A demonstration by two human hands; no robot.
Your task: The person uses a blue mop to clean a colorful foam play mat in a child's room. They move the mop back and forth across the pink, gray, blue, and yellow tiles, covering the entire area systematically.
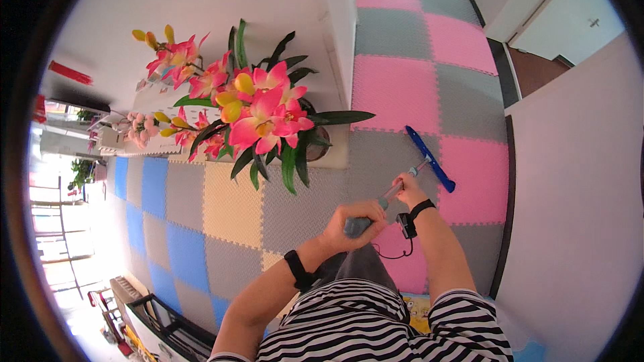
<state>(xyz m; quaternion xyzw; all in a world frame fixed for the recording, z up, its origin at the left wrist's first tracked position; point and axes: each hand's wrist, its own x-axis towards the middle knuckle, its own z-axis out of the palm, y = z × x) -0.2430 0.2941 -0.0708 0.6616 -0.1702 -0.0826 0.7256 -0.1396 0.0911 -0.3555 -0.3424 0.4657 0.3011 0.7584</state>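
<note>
A long-handled flat mop with a narrow blue head rests on the foam floor mats, its head slanted across a grey tile and a pink one. Its pale pole comes up towards me. My left hand is wrapped around the grey grip at the pole's upper end. Lower down, closer to the blue head, my right hand closes around the pole. A black band is on each wrist; a small black device with a cable hangs at the right one.
Artificial pink orchids jut out from the left, above a pale ledge. A white wall runs along the right, with a door farther up. Pink and grey mats continue ahead. A black-framed item stands lower left.
</note>
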